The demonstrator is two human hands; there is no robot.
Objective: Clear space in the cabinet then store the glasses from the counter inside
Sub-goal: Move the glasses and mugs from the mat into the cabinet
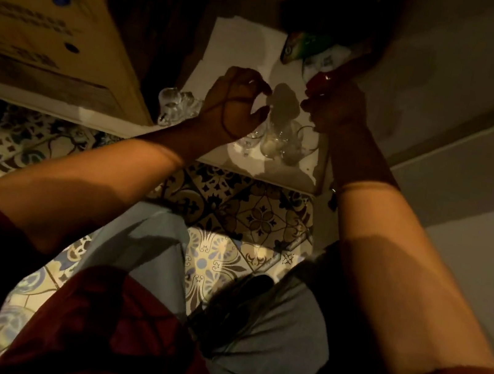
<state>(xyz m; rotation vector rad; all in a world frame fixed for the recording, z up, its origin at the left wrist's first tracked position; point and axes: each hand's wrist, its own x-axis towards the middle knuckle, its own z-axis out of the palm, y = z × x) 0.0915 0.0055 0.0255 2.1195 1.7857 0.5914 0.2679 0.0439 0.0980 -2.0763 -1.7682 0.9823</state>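
Left: my left hand (pixel 236 101) is above the glasses (pixel 274 141), fingers curled, holding nothing I can make out | Right: my right hand (pixel 336 107) grips a red item (pixel 324 81); what it is cannot be told | Glasses: clustered on the white shelf (pixel 239 43), between my wrists | Also: cardboard box (pixel 46 35) left, more glassware (pixel 176 104) beside it.

- The cardboard box (pixel 52 36) at the far left carries rows of dark printed lettering on its side, but the print is too blurred and dim to read.
- The green and white packet (pixel 309 51) at the far end of the shelf (pixel 239 43) shows coloured printing and small marks; none can be made out as words or a brand.
- No other text, numbers or signs are legible.
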